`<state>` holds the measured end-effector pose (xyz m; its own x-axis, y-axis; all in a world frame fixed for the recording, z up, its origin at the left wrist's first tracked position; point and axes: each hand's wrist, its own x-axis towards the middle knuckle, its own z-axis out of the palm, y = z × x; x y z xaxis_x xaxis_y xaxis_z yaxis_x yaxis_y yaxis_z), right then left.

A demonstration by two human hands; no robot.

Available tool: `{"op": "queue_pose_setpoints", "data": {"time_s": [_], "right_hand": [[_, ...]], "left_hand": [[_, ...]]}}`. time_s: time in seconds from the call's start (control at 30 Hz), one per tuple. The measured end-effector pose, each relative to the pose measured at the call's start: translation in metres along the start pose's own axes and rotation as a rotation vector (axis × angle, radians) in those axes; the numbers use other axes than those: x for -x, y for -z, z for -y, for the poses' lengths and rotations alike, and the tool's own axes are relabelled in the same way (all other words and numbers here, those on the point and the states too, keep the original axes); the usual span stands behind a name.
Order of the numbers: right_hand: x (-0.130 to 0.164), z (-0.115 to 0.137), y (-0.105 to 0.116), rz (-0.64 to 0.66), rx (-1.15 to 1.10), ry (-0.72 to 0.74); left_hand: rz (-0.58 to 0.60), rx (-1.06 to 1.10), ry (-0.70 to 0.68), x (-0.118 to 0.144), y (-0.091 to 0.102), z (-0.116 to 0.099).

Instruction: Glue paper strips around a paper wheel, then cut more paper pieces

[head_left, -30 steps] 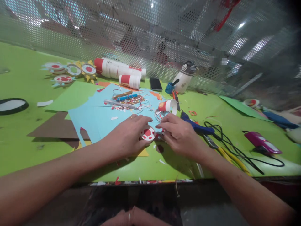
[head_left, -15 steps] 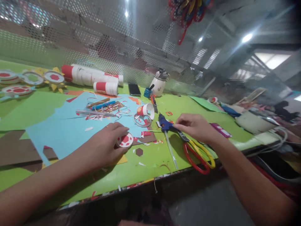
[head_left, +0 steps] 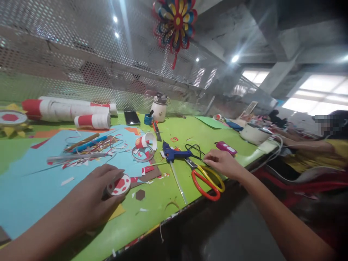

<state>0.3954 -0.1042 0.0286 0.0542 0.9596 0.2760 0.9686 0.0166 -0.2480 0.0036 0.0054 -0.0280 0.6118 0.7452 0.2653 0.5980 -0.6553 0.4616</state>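
One blue pot (head_left: 148, 120), dark handle (head_left: 151, 113) inside; left hand (head_left: 100, 192) around disc (head_left: 121, 185), right hand (head_left: 221, 162) at cord (head_left: 198, 157), grip unclear

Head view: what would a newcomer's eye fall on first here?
Probably the petalled ornament in red, blue and yellow, hanging at the top of the picture. Next, the scissors with orange-red and yellow handles, near the front edge of the green table, beside the blue glue gun. Then the red-and-white disc in the left hand.
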Motion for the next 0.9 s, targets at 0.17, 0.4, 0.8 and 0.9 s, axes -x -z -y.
{"op": "queue_pose_setpoints", "data": {"time_s": [0.17, 0.4, 0.8, 0.9], "right_hand": [[-0.005, -0.008, -0.002, -0.112, 0.029, -0.01], [-0.049, 0.047, -0.003, -0.054, 0.07, 0.178], [-0.143, 0.103, -0.055, 0.26, 0.245, 0.295], [-0.182, 0.093, -0.053, 0.255, 0.256, 0.219]], "left_hand": [[-0.001, -0.011, 0.017, -0.001, -0.003, 0.001], [0.02, 0.013, 0.036, 0.0, 0.001, -0.01], [-0.001, 0.083, 0.061, 0.005, 0.005, -0.015], [0.014, 0.078, 0.066, 0.005, 0.005, -0.015]]}}
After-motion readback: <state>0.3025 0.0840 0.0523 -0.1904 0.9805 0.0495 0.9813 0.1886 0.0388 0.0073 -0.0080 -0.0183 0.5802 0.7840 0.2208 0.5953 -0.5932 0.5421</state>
